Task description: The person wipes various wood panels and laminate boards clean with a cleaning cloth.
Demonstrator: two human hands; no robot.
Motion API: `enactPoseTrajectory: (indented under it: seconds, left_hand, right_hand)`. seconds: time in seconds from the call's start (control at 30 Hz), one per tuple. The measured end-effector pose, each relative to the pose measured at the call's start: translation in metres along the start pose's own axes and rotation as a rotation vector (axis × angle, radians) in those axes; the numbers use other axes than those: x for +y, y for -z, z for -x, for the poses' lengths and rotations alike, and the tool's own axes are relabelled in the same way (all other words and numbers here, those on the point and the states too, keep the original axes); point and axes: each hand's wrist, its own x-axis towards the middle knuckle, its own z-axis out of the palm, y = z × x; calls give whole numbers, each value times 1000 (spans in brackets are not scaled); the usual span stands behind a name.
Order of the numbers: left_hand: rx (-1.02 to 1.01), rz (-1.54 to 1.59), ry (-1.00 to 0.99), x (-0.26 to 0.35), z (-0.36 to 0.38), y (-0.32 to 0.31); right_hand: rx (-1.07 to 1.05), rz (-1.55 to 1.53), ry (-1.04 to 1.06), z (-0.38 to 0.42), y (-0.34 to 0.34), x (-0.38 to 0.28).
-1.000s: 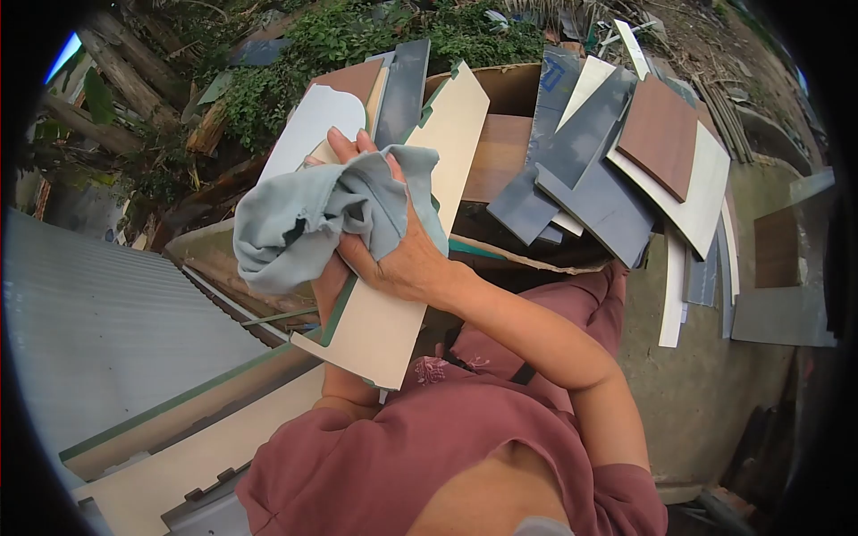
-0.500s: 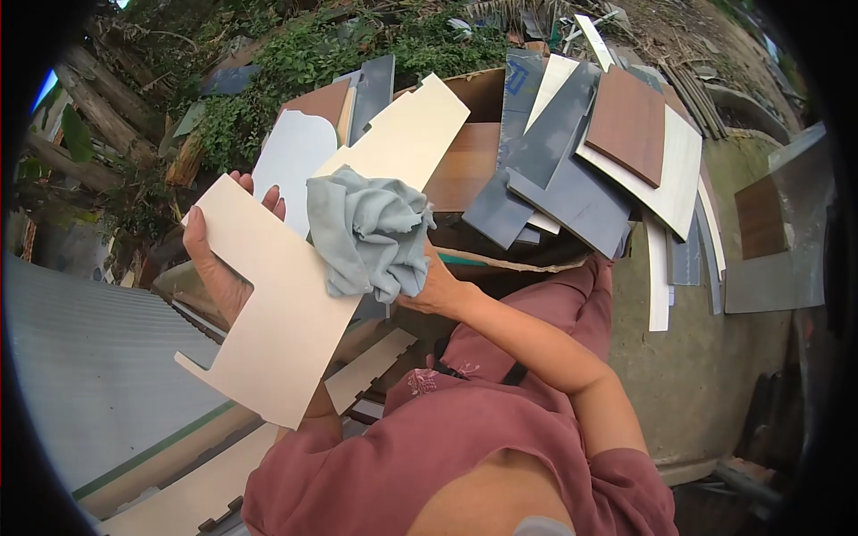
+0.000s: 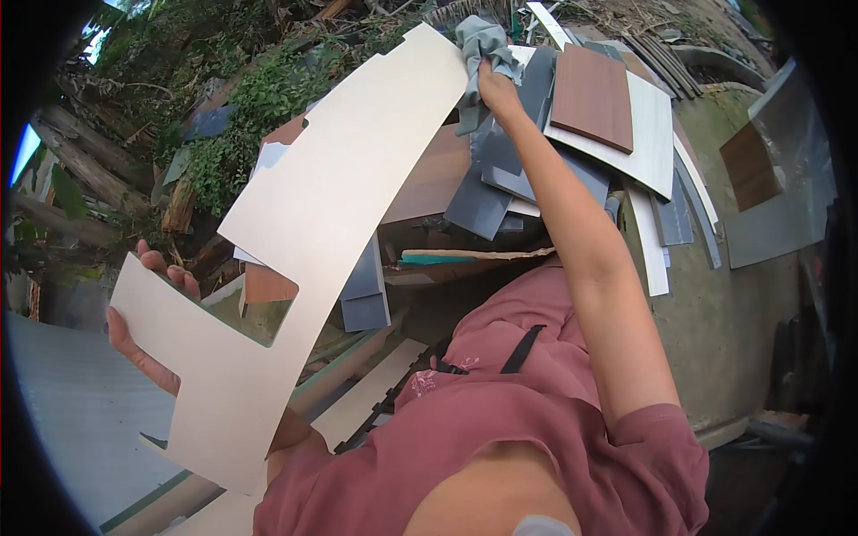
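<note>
A long cream board point(image 3: 331, 188) with cut-out notches slants across the view, from lower left to top centre. My left hand point(image 3: 147, 344) grips its lower-left arm from behind, the thumb on one edge and the fingertips curling over the other. The palm is hidden behind the board. At the far end, my right hand point(image 3: 496, 89) is closed on a crumpled grey-green cloth point(image 3: 483, 49), which lies against the board's upper right edge. My right arm is stretched out nearly straight.
Grey, white and brown panels are piled at the upper right, with a brown panel point(image 3: 592, 98) on top. A corrugated sheet point(image 3: 63, 402) lies at lower left. Another notched strip point(image 3: 371, 393) rests beside my body. Green plants point(image 3: 259, 116) and logs point(image 3: 98, 152) stand behind.
My right hand has slid the cloth up and away along the board to its far end. The board has shifted lower left and shows more fully, with my left hand still holding it.
</note>
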Motion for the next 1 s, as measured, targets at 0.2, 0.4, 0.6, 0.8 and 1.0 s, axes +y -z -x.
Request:
enactPoseTrajectory:
  seconds: [0.2, 0.4, 0.6, 0.8, 1.0]
  left_hand:
    - [32, 167, 85, -18, -14, 11]
    - [177, 104, 64, -59, -38, 4]
    - [0, 317, 73, -56, -39, -4]
    - [-4, 344, 128, -67, -46, -2]
    - [484, -22, -69, -116, -69, -48]
  right_hand:
    - [13, -1271, -173, 12, 25, 11]
    - [65, -1340, -213, 62, 32, -19]
    - [423, -1217, 48, -14, 87, 28]
    - [470, 16, 504, 9, 115, 73]
    - [-194, -1393, -37, 56, 78, -1]
